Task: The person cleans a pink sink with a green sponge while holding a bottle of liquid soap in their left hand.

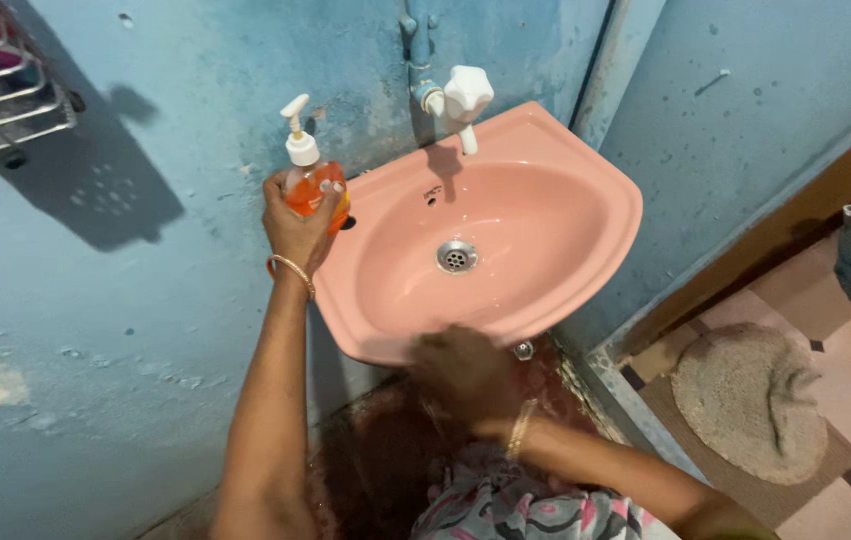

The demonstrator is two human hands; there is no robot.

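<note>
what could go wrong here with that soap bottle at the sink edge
The left hand holds the orange pump bottle right at the rim of the pink basin; if the grip loosens, it might tip into the bowl or off the edge. The right hand is blurred at the front rim, so it may knock the basin.

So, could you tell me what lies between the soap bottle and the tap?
In the head view, only bare blue wall and the pink sink rim separate the orange soap bottle, held by the left hand, from the white tap.
</note>
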